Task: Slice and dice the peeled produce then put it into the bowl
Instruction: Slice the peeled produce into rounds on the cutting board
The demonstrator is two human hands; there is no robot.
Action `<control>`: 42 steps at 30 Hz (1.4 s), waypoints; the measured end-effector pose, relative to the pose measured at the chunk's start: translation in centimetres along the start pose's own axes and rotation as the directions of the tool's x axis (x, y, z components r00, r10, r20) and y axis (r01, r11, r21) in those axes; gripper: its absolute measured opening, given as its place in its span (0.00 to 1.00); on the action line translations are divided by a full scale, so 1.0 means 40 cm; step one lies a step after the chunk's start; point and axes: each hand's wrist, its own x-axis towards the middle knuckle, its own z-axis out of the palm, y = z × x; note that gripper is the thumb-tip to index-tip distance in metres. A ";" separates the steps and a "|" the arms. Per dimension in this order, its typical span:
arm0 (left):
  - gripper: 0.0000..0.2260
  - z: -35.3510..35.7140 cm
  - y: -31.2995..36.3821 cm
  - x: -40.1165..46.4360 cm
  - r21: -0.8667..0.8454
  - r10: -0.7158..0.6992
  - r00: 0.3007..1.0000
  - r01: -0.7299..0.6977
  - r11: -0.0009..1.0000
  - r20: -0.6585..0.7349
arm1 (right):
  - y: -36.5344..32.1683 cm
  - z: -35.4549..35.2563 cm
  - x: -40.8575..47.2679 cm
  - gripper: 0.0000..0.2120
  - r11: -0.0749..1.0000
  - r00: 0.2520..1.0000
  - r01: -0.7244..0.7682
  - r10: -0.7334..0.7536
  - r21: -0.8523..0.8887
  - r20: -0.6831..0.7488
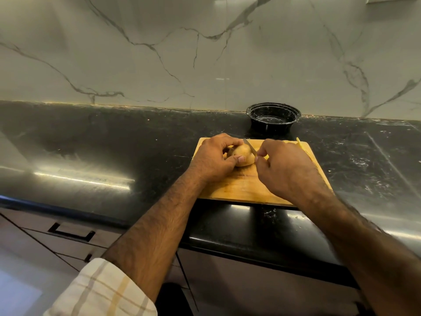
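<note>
A pale yellow peeled potato [243, 156] lies on the wooden cutting board [246, 188]. My left hand [214, 158] grips the potato from its left side, thumb on the front. My right hand [284, 167] holds a small knife [250, 147] with a yellow handle; its blade rests across the right end of the potato. An empty black bowl [273, 117] stands just behind the board against the wall.
The board lies on a black stone counter [114, 144] with a marble backsplash behind. A thin yellow object [300, 143] lies at the board's far right corner. Cabinet drawers with dark handles [71, 232] sit below the counter's front edge.
</note>
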 end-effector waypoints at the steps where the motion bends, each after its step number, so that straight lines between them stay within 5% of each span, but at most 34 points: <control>1: 0.21 -0.001 0.000 0.002 -0.002 -0.001 1.000 0.001 1.000 0.005 | -0.002 0.000 -0.002 0.04 1.000 1.000 0.001 -0.001 -0.003 0.001; 22: 0.21 -0.003 0.000 0.001 -0.045 0.016 1.000 -0.015 0.999 0.014 | -0.021 0.001 0.003 0.12 0.996 0.989 -0.019 0.031 -0.084 0.143; 37: 0.21 -0.002 -0.008 0.003 -0.029 -0.038 0.999 0.038 0.999 0.011 | 0.019 0.024 -0.047 0.09 0.964 0.976 0.142 -0.098 -0.224 0.195; 42: 0.20 -0.007 -0.006 -0.008 -0.058 -0.033 0.999 0.034 0.998 0.027 | 0.059 0.028 -0.043 0.09 1.000 0.999 0.015 -0.015 -0.004 -0.031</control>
